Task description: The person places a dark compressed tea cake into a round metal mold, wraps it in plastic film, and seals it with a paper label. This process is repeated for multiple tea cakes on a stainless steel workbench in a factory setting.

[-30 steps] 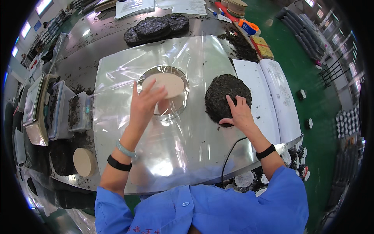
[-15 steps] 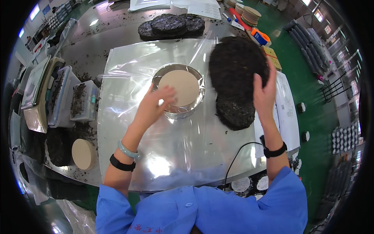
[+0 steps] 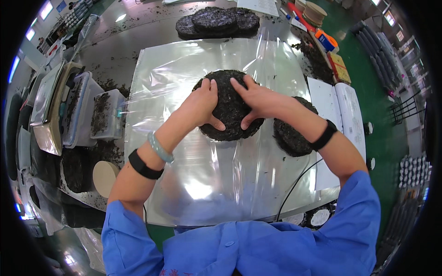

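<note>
Steel worktop (image 3: pixel 152 32) carries clear plastic sheet (image 3: pixel 202 170). We see left hand (image 3: pixel 200 105) and right hand (image 3: pixel 258 100) pressing dark round tea cake (image 3: pixel 231 106) at sheet centre (fingers spread, nothing gripped). Second cake (image 3: pixel 291 135) just right.

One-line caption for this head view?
Both hands, left and right, press a dark tea cake on clear film.

Item: dark round pressed tea cake (image 3: pixel 230 106).
Appearance: coarse, leafy surface; near-black; disc-shaped.
Pose: lying flat.
Location: on the clear plastic sheet (image 3: pixel 193 179), centre of the desk (image 3: pixel 138 37).
Contact: left hand (image 3: pixel 201 105) and right hand (image 3: pixel 258 100) rest on its top, fingers spread, thumbs at the near edge.
</note>
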Available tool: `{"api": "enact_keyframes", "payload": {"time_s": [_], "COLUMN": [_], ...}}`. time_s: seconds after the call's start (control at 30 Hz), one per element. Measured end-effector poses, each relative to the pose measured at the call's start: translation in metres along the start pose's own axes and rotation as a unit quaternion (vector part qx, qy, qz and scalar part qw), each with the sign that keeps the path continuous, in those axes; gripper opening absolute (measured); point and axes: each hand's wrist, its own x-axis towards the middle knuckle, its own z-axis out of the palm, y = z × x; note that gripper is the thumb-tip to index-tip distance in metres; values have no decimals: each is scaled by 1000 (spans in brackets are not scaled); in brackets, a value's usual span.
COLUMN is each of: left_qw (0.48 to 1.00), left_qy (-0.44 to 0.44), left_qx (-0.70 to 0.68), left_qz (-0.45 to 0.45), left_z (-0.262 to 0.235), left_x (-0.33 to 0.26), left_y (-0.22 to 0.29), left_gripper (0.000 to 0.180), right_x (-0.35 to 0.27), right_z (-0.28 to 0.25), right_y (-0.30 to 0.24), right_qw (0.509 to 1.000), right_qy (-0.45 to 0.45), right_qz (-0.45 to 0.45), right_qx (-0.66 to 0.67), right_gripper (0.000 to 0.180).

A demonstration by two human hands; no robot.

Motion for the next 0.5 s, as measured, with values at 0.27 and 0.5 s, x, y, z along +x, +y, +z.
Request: {"api": "enact_keyframes", "payload": {"time_s": [0.27, 0.5], "left_qw": [985, 967], "left_qy": [-138, -141], "left_qx": [97, 204], "left_qz": [26, 50], "left_z": [34, 80], "left_x": [43, 55], "left_y": [-4, -20], "left_gripper": [130, 119], "right_x": [44, 76], "right_z": [52, 106], "right_y": [27, 41], "right_qw": [994, 982], "right_qy": [-31, -32], "right_qz": [-63, -67], "right_qx": [-87, -171], "right_gripper": [141, 142]}}
